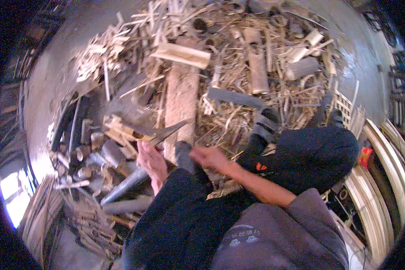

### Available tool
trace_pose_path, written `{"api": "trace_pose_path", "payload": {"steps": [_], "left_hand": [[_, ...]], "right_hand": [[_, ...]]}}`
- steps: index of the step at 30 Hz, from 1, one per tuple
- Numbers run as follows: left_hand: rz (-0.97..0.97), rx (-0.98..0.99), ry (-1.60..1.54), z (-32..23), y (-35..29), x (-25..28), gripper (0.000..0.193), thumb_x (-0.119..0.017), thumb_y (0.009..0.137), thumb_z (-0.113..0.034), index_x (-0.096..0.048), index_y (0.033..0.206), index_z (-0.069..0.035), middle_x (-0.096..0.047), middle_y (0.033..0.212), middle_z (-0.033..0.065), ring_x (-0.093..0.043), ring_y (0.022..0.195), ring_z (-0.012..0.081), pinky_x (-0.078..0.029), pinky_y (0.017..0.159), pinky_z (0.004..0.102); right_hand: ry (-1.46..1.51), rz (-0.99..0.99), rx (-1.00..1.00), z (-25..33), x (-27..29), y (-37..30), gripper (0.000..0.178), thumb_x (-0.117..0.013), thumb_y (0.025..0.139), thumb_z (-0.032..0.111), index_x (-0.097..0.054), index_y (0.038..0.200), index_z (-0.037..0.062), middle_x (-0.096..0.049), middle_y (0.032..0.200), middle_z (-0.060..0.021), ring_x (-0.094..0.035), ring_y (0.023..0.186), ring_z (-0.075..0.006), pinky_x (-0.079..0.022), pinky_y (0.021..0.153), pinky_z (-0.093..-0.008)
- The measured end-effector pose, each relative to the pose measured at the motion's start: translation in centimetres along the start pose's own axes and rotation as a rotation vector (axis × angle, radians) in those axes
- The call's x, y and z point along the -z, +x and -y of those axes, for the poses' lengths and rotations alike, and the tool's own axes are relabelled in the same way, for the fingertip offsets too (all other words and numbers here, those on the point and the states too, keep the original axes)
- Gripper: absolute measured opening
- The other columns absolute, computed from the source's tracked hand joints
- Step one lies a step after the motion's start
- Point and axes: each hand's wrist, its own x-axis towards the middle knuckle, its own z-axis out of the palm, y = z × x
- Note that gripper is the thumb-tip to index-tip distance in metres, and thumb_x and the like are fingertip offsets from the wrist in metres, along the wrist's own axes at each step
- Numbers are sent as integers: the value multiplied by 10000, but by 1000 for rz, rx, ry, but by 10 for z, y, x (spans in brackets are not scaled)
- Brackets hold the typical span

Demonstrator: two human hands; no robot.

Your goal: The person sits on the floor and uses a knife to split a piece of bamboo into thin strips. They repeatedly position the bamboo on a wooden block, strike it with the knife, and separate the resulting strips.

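Note:
My left hand (153,158) is closed round the near end of a yellowish split bamboo piece (141,136), left of my left shoe (183,155). A dark, narrow blade-like piece (170,131) slants up and right from beside those fingers; its hold is hidden. Just right of the shoe is my right hand (211,159), fingers curled into a fist. What it grips, if anything, cannot be made out. Ahead of both hands lies a long brown wooden plank (182,94).
A pale half-round bamboo piece (182,55) lies across the plank's far end. Shavings and strips (229,108) cover the floor, with a dark flat bar (236,96) among them. Cut bamboo tubes (114,155) pile at left. Bundled long strips (369,193) curve along the right.

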Motion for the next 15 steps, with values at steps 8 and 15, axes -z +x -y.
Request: {"api": "trace_pose_path", "payload": {"steps": [8, 15], "left_hand": [[-64, -173, -98, -13, -4, 8, 329, -329, 996, -265, -480, 834, -22, -576, 565, 101, -533, 455, 187, -388, 433, 325], [7, -175, -12, 41, 18, 7, 222, -437, 961, -211, -545, 938, -19, -624, 740, 127, -580, 622, 206, -459, 569, 322]], "right_hand": [[120, -181, -77, -20, -28, -7, 562, -354, 956, 503, -647, 967, 23, -651, 895, -247, -616, 894, -425, -463, 801, -525], [46, -240, -197, -55, -11, 13, 588, -368, 944, 537, -614, 880, 7, -620, 721, -225, -624, 723, -398, -470, 677, -448]]}}
